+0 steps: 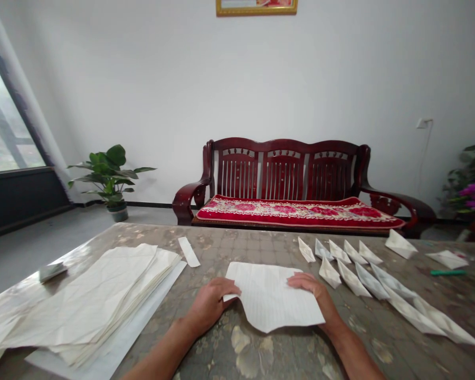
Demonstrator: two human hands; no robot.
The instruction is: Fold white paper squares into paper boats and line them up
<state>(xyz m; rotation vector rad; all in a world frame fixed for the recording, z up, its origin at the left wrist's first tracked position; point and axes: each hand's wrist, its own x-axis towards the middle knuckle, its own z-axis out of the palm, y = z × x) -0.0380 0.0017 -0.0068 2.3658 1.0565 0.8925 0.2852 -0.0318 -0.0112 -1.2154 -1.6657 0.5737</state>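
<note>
Forearms (168, 343) angled inward, well apart. Left hand (214, 298) was closed on the left edge of the lined sheet (275, 295), right hand (312, 285) on its right. Sheet sat right of the paper stack (98, 295), near edge bowed, over the surface (198, 359); paper boats (354, 279) lay farther right of the stack.

Nothing readable to call so far! Between the left hand (217, 295) and the right hand (311, 286), the sheet (271, 298) shows faint ruled lines, no legible word. Left of the left hand, the paper stack (98, 295): nothing I can read. High beyond both hands, the framed picture (257, 6), cut off, unreadable too.
</note>
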